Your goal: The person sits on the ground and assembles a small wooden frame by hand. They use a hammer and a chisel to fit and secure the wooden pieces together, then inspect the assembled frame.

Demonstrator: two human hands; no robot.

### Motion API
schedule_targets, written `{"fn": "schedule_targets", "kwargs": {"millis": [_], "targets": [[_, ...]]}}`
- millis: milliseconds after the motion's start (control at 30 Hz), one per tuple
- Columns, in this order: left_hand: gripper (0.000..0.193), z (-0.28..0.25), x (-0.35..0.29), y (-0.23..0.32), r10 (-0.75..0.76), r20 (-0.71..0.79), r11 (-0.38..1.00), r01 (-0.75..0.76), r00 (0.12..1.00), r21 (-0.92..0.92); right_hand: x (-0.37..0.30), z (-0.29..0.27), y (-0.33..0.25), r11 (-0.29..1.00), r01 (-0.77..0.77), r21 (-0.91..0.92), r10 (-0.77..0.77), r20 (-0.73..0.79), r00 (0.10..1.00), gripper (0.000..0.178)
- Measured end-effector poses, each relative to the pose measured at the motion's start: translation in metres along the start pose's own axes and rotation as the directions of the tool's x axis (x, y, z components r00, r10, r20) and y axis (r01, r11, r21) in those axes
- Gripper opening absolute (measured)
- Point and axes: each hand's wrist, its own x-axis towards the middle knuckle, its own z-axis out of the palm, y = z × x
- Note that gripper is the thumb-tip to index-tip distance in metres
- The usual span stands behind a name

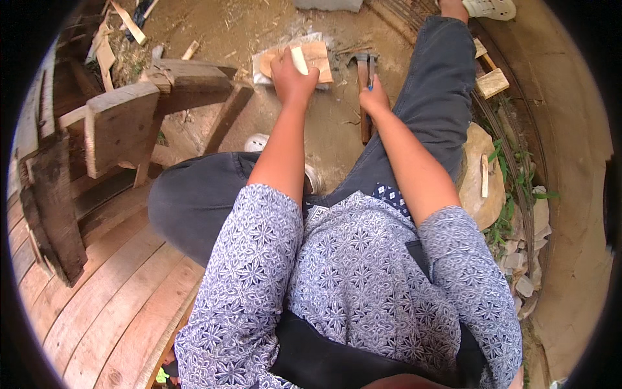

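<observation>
My left hand [291, 79] is closed round a short pale piece of wood [299, 61]. It holds the piece upright over a flat wooden board [320, 57] that lies on the ground. A whitish slab [261, 79] shows beneath the board. To the right, my right hand [375, 98] is closed on a slim tool [372, 67] with a grey metal blade and a bit of blue at the grip; its exact kind is not clear. Beside that hand, a claw hammer [366, 133] with a brown wooden handle lies on the ground, partly hidden by my fingers.
A rough wooden frame [123, 126] stands at the left, above a planked wooden surface [120, 301]. A large stone [481, 178] with a wood sliver lies right of my leg, near long metal rods [512, 142]. Wood blocks [492, 83] and scraps lie around.
</observation>
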Motion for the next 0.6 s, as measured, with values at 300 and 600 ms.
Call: {"fn": "schedule_targets", "kwargs": {"millis": [300, 600], "targets": [[0.036, -0.075, 0.039, 0.081, 0.169, 0.549, -0.072, 0.566, 0.819, -0.822, -0.074, -0.048, -0.111, 0.518, 0.16, 0.84, -0.447, 0.106, 0.888, 0.046], [0.068, -0.181, 0.003, 0.159, 0.3, 0.408, 0.698, 0.093, 0.862, -0.71, -0.151, -0.149, -0.14, 0.293, 0.225, 0.929, -0.558, -0.025, 0.83, 0.03]]}}
